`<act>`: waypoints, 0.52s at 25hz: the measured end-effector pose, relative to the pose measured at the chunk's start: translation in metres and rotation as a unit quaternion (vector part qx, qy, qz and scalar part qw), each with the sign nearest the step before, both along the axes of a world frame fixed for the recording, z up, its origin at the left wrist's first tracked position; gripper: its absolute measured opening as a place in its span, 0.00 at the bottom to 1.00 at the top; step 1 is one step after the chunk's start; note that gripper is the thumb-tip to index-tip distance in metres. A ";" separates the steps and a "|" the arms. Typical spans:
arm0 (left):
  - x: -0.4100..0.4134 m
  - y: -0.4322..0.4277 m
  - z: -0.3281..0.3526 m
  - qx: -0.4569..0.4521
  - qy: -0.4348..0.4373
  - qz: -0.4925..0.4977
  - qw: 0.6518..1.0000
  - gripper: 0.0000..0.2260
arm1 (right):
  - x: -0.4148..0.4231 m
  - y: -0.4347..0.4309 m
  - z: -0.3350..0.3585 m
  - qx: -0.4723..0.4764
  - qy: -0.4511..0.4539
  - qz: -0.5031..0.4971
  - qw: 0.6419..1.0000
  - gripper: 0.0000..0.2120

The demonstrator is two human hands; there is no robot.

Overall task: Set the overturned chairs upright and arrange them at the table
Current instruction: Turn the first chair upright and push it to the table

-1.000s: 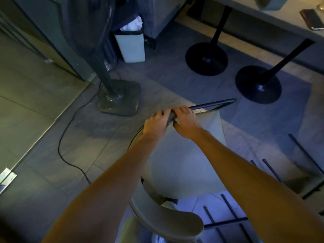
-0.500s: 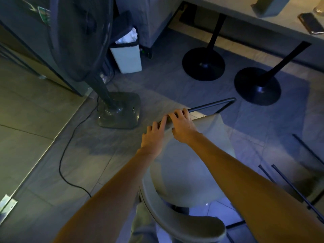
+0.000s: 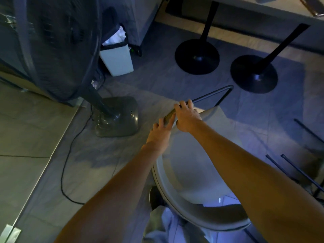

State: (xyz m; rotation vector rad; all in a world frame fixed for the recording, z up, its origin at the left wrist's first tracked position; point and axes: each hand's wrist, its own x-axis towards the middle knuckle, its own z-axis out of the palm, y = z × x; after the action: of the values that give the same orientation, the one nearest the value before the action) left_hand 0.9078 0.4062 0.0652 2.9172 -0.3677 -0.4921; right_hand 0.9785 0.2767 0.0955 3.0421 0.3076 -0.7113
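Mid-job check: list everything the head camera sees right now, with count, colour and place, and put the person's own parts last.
chair: 1, pale seat shell with dark metal frame, tipped, centre foreground, held by its frame bar
second chair legs: dark rods, right edge, lying on the floor; count unclear
table: 1, light top, far upper right
pedestal bases: 2, black, round, on the floor under the table
phone-like object: 1, dark, on the tabletop at the top right corner
standing fan: 1, dark, upper left, its grey base beside the chair
power cord: 1, black, trailing across the floor at left
bin: 1, white, with pale contents, behind the fan
left hand: on the frame bar
right hand: gripping the frame bar
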 end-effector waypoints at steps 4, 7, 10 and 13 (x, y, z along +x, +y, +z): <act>-0.002 0.004 0.000 0.012 -0.020 -0.022 0.999 0.39 | -0.009 0.011 -0.002 0.014 0.000 -0.020 1.000 0.35; -0.010 0.015 0.005 0.067 -0.058 -0.098 0.991 0.36 | -0.027 0.006 0.005 0.078 -0.012 -0.033 0.996 0.38; -0.014 0.028 0.022 0.106 -0.104 -0.172 0.974 0.30 | -0.055 -0.003 0.016 0.140 -0.008 -0.064 0.988 0.35; -0.028 0.033 0.046 0.113 -0.070 -0.243 0.961 0.25 | -0.087 -0.006 0.027 0.145 0.026 -0.080 0.986 0.32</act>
State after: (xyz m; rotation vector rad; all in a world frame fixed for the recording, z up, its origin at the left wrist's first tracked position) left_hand 0.8794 0.4388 0.1109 3.0776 -1.1361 -0.4105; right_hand 0.8915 0.2710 0.1229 3.3596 0.1832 -0.8214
